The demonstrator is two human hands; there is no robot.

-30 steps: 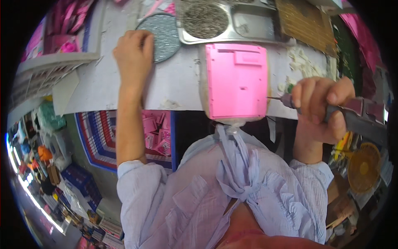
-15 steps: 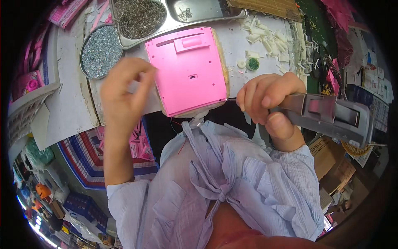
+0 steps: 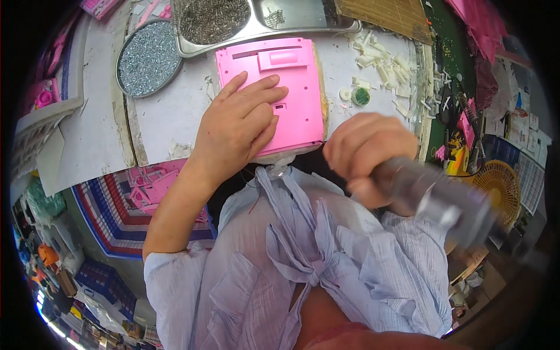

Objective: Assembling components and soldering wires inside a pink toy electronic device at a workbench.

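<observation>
A pink plastic casing (image 3: 297, 125) with several holes and a small slot lies on a padded support in front of me. My left hand (image 3: 233, 119) rests on its left half, fingers spread flat and gripping nothing. At the casing's lower right corner, my right hand (image 3: 367, 154) is wrapped round a grey power screwdriver (image 3: 437, 198). The tool's rear end points to the lower right and is smeared by motion. Its working tip is hidden or too blurred to make out.
A round dish of small silver screws (image 3: 149, 58) stands at the left, beside a metal tray (image 3: 256, 26) with springs. White plastic pieces (image 3: 379, 61) and a green roll (image 3: 361, 96) lie to the right. Below the table's left edge sits a striped basket (image 3: 111, 216) of pink parts.
My left hand has come down and right, from blurred above the casing's left edge to flat on it. The screwdriver in my right hand has tilted, its rear end swinging lower.
</observation>
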